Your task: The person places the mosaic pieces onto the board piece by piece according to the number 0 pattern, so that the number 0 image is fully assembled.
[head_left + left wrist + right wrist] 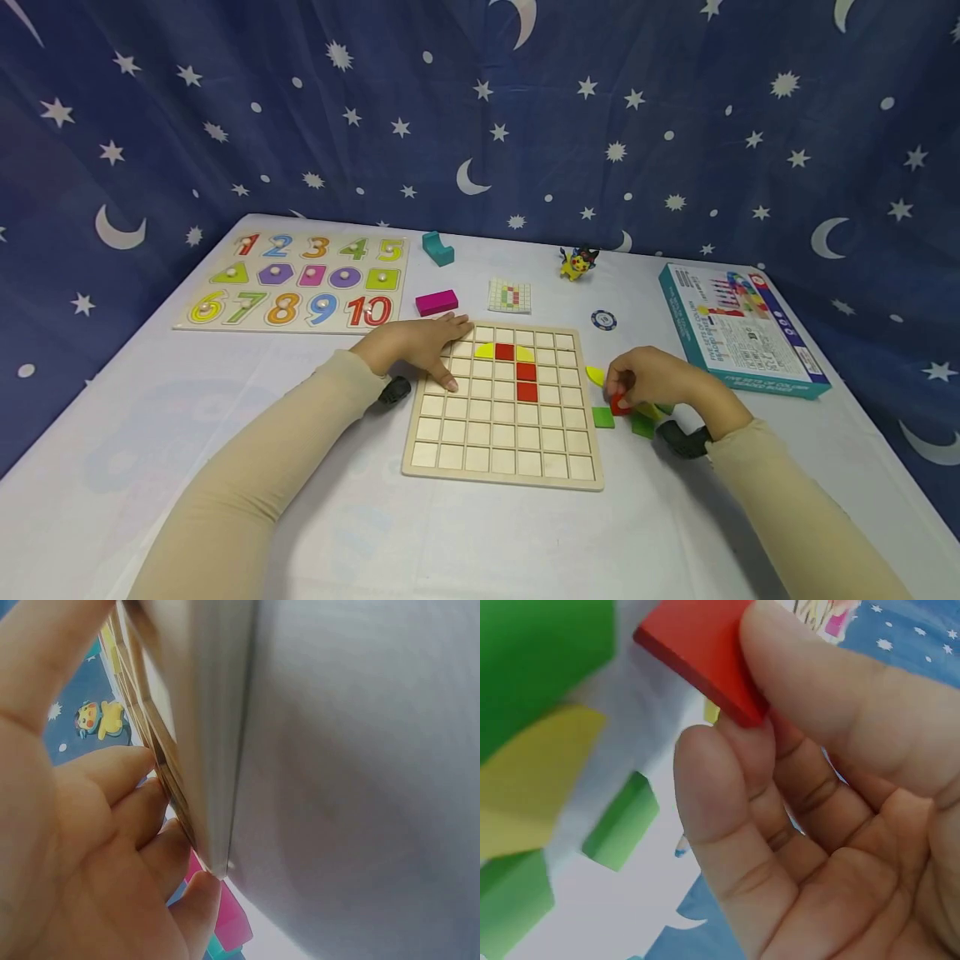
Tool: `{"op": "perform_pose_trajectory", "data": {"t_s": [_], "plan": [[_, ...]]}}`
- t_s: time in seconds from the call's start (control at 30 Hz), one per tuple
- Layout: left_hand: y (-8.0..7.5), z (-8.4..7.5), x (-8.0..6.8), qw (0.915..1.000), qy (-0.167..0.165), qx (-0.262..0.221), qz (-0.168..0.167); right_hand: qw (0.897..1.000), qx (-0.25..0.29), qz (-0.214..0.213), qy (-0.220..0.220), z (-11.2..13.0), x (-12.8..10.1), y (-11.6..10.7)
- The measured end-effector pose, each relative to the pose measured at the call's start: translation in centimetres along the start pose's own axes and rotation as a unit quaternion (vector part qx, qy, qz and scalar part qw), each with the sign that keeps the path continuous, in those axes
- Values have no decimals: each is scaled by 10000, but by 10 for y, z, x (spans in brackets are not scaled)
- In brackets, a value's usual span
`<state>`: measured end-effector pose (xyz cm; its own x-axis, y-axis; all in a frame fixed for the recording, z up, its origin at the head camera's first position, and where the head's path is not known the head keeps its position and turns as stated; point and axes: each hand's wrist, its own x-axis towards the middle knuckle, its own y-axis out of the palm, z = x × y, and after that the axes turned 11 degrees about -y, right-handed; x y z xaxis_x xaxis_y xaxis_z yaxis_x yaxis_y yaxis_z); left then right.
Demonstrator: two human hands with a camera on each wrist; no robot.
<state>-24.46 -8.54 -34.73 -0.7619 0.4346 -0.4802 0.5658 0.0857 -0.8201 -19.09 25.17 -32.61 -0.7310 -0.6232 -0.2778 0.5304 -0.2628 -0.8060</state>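
Observation:
A wooden grid board (502, 433) lies in the middle of the table, with three red tiles (526, 372) and two yellow curved pieces (484, 351) set in its upper rows. My left hand (420, 346) rests flat on the board's upper-left corner, fingers straight; in the left wrist view the fingers (112, 825) lie along the board's edge (195, 735). Just right of the board, my right hand (645, 382) pinches a red square tile (619, 406) between thumb and fingers (727, 795); the red tile (701, 656) shows close up in the right wrist view.
Loose green tiles (602, 417) and a yellow piece (595, 375) lie by the right hand. Farther back are a number puzzle (300, 282), a magenta block (437, 302), a teal block (438, 247), a pattern card (510, 296), a yellow toy figure (577, 262), a chip (603, 319) and a box (738, 329).

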Motion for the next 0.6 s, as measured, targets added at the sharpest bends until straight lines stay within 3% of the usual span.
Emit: {"op": "perform_pose_trajectory", "data": {"t_s": [0.27, 0.6], "plan": [[-1, 0, 0, 10000, 1, -21, -7, 9989, 15, -251, -405, 11, 6, -10], [0, 1, 1, 10000, 2, -32, 12, 9979, 142, -87, -624, 36, 35, 0]]}}
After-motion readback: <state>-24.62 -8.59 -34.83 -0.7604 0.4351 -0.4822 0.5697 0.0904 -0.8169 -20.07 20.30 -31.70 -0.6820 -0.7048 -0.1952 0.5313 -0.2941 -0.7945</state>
